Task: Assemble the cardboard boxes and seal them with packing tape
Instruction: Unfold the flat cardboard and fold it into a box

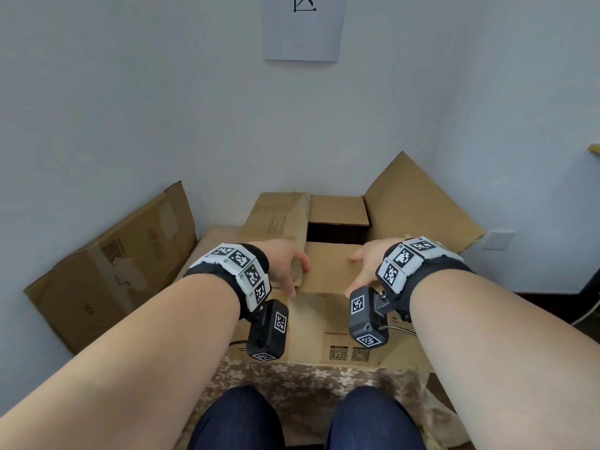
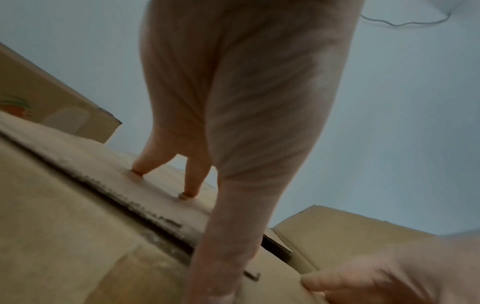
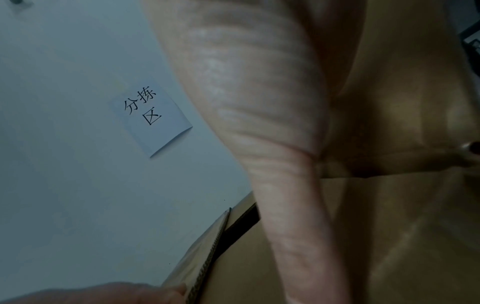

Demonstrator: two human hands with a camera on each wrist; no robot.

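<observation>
A: Where is the cardboard box (image 1: 328, 323) found?

B: It is seen on a surface covered with a flowered cloth (image 1: 302, 381), directly in front of the person's knees. Its top is partly closed: the near flap (image 1: 331, 267) is folded down, the left flap (image 1: 276, 219) is lowered over it, and the right flap (image 1: 418, 203) is raised at a slant. A dark opening is left at the far side.

A: How are the hands placed?

B: The left hand (image 1: 287, 266) is laid on the edge of the left flap; in the left wrist view its fingers (image 2: 193, 181) are spread, with the tips pressed onto the cardboard. The right hand (image 1: 367, 259) is rested on the near flap with fingers relaxed and open. Nothing is pinched by either hand.

A: Which step is judged to be in hand?

B: The folding down of the top flaps, it is judged. No packing tape is visible in any view.

A: What is called for next?

B: The right flap would probably need to be brought down to meet the left one, and both held flat so the seam can be taped. A flattened box (image 1: 113, 264) is leant against the wall at the left, not yet assembled.
</observation>
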